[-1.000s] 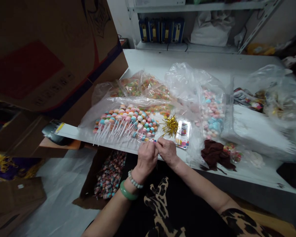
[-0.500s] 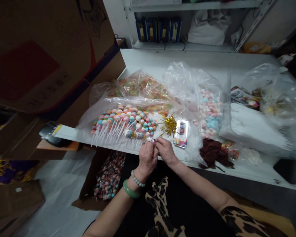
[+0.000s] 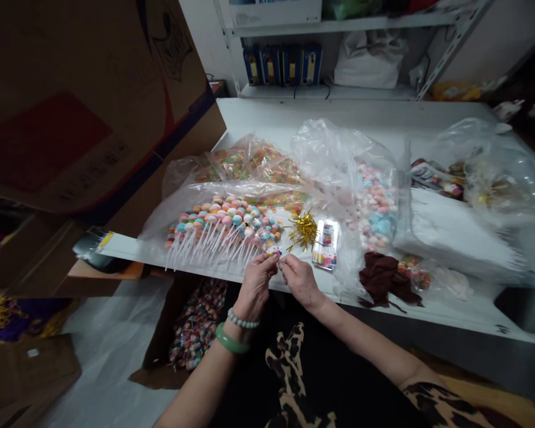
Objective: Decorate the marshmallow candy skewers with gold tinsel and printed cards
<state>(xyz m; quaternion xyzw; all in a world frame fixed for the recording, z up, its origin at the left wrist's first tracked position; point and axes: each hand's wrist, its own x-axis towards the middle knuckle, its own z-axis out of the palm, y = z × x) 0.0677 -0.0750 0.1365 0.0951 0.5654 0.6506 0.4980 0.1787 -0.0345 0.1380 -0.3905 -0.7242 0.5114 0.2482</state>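
Note:
My left hand (image 3: 259,276) is closed in a pinch on the lower end of a clear-wrapped candy skewer (image 3: 267,236), whose wrapper has a printed part near my fingertips. My right hand (image 3: 298,278) is also pinched, its fingertips meeting those of the left; what it grips is too small to make out. Left of the hands lie many striped marshmallow lollipops (image 3: 214,217) with white sticks towards me. Just beyond the right hand are a bunch of gold twist ties (image 3: 304,230) and a stack of printed cards (image 3: 325,244).
Clear bags hold orange-green candies (image 3: 261,160) and pastel marshmallows (image 3: 377,205). Brown cloth (image 3: 386,279) lies at the table's front edge, near white bags (image 3: 461,229). A large carton (image 3: 93,107) stands left. Below the table, an open box holds wrapped sweets (image 3: 198,324).
The wrapped candy skewer has swung from pointing left to pointing away from me. My left hand has loosened from a fist-like grip into a fingertip pinch. The camera view has shifted slightly.

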